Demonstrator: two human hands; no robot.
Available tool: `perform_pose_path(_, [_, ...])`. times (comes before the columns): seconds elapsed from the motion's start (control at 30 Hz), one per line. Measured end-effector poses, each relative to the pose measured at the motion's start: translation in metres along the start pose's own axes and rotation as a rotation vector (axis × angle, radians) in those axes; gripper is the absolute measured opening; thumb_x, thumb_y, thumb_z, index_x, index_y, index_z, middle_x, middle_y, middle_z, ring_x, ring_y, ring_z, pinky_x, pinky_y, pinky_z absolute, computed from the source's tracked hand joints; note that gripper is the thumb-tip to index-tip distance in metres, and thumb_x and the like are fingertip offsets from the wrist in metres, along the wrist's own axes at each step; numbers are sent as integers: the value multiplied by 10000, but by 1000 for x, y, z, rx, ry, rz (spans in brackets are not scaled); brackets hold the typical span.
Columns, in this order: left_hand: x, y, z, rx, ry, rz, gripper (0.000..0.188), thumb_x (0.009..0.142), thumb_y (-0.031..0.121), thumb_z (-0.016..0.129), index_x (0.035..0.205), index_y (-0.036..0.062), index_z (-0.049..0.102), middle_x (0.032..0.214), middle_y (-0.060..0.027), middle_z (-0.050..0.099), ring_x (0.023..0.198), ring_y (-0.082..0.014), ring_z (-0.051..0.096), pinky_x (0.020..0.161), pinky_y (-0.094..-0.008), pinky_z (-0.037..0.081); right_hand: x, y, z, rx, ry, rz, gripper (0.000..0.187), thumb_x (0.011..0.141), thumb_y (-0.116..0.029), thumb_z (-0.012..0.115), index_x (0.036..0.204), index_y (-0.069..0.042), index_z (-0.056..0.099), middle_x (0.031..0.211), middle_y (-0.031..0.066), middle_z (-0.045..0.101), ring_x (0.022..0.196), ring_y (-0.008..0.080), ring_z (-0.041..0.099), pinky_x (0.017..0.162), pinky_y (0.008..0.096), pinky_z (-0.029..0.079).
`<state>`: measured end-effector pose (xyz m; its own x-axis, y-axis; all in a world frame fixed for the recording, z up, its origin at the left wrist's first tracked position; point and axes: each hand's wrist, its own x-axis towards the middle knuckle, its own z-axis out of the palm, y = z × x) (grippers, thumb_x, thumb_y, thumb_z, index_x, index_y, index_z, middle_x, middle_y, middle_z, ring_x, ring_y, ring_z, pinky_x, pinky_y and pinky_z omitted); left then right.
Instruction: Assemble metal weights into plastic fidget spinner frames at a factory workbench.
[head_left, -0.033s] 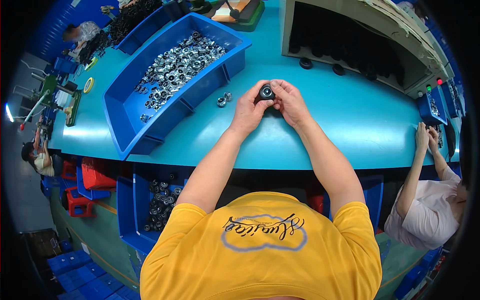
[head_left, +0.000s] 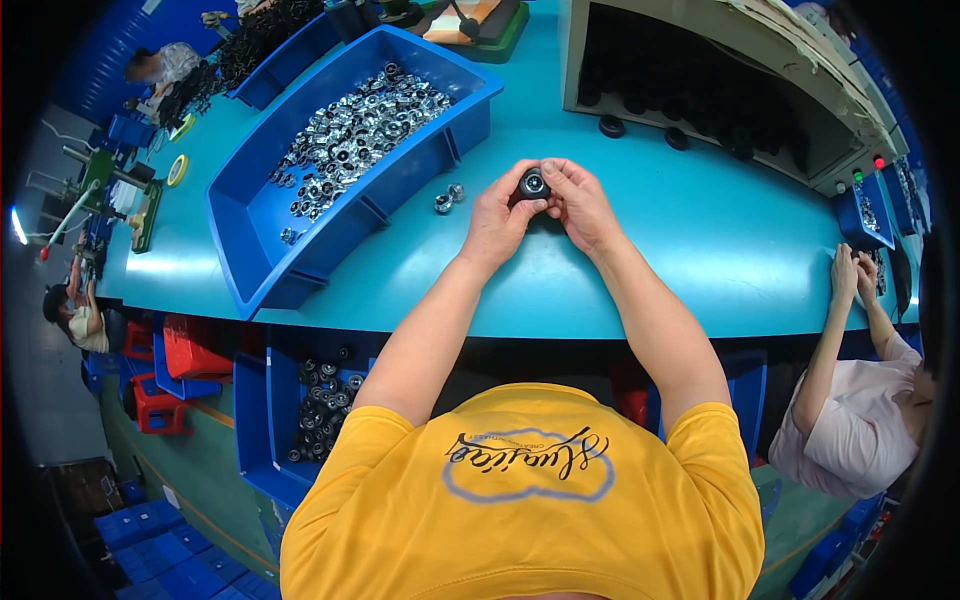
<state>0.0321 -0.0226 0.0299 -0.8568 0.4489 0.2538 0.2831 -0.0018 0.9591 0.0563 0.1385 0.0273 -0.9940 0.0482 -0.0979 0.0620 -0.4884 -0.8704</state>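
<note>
One black wheel (head_left: 534,187) sits between two hands, the left hand (head_left: 495,222) and right hand (head_left: 585,208) both closed around it. Two metal hubs (head_left: 443,204) lie between the left hand and one big blue bin (head_left: 240,235). Two dark wheels (head_left: 611,126), perhaps three in the shadow, lie by the box (head_left: 690,20). The desk (head_left: 720,235) is open rightward, down to its near edge.

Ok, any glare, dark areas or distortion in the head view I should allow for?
Head view: pale glare on the teal tabletop; head view: the cream box is dark inside, hiding detail; head view: fisheye bends the table's front edge, with black corners; head view: the black round part held in both hands looks fairly sharp.
</note>
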Motion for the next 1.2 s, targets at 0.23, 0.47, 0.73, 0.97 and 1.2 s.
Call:
perform_pose_path(0.23, [-1,-5,0,48,24,119,514,909,-30,701,1399,71,586,1045,-8,689,902,-78,651,773,-234,536,1,2,-2,-18,-28,-11,279,1028,-320,668,1129,-59,653,885,-20,645,682,39,535,585,196,440])
perform_pose_path(0.47, [-2,3,-3,-172,-57,0,499,991,91,673,1464,49,518,1092,-49,668,893,-106,644,682,-250,548,2,-1,-1,2,-21,41,288,1036,-338,653,1105,-59,657,867,-13,647,682,57,551,589,209,455])
perform_pose_path(0.73, [3,-4,-9,-367,-110,-88,444,1037,114,598,1471,59,520,993,-61,672,764,-107,613,633,-263,538,-1,-7,4,30,-25,48,292,1019,-331,681,1123,-59,647,867,-12,647,700,59,575,593,198,457])
perform_pose_path(0.97, [4,-1,-10,-467,-37,-181,334,1055,144,568,1378,70,609,938,-32,666,706,-78,602,585,-244,520,2,-3,3,-4,-66,5,287,1010,-308,695,1134,-54,646,888,-13,643,704,52,553,604,193,455])
perform_pose_path(1.2, [1,-11,-8,-254,110,-157,264,1051,138,555,1272,93,690,829,16,644,653,-28,558,508,-188,435,-2,-3,14,-246,-63,-41,284,1020,-292,678,1146,-40,648,924,-2,641,723,63,556,631,214,463])
